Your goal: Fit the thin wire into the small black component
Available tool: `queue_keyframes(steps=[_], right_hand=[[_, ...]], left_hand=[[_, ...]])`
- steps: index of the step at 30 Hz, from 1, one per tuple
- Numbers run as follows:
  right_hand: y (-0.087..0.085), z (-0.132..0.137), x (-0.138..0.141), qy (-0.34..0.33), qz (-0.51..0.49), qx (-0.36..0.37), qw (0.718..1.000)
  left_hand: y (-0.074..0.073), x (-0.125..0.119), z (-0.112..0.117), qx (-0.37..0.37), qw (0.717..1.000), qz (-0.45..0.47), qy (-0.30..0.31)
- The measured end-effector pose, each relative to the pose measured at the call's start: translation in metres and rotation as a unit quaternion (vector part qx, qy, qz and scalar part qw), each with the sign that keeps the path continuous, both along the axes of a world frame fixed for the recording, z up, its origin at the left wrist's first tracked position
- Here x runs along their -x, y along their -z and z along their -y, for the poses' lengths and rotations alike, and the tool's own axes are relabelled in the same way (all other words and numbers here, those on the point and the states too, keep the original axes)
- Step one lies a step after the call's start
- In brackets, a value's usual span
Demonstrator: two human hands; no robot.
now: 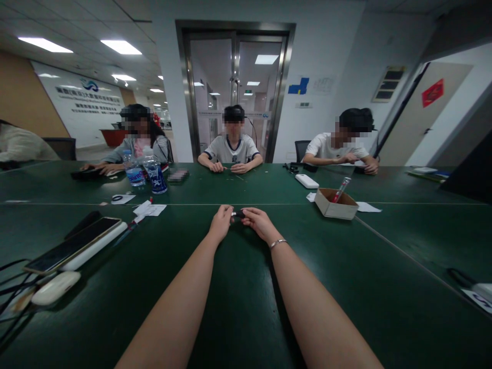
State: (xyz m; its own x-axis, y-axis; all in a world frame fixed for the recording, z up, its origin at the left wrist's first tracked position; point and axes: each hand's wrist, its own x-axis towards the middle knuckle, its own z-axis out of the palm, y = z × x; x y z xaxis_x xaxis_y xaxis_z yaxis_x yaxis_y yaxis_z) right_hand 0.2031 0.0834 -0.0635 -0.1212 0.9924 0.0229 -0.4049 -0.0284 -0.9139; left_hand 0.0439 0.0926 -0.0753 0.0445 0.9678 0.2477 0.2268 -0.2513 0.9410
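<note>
Over the middle of the green table, my two hands meet at a small black object with a silver end. Its exact kind is too small to make out. The silver end sits in the closed fingers of my left hand. My right hand, with a bracelet at the wrist, pinches the black end. Fingers hide part of both ends.
To the left lie a phone, a white oval case, cables and paper slips. Two bottles stand farther back. An open cardboard box holding a tube is at right. Several people sit around the table.
</note>
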Motion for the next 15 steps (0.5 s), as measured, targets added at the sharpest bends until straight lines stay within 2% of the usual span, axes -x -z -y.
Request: queue_keyframes(steps=[6, 15], right_hand=[[-0.0008, 0.0013, 0.0003, -0.001, 0.005, -0.004, 1.000], [0.0016, -0.0012, -0.0005, -0.005, 0.010, -0.009, 1.000]], left_hand=[[-0.0041, -0.0008, 0.0025, 0.005, 1.000, 0.004, -0.011], [-0.0006, 0.0008, 0.0005, -0.018, 0.999, -0.016, 0.023]])
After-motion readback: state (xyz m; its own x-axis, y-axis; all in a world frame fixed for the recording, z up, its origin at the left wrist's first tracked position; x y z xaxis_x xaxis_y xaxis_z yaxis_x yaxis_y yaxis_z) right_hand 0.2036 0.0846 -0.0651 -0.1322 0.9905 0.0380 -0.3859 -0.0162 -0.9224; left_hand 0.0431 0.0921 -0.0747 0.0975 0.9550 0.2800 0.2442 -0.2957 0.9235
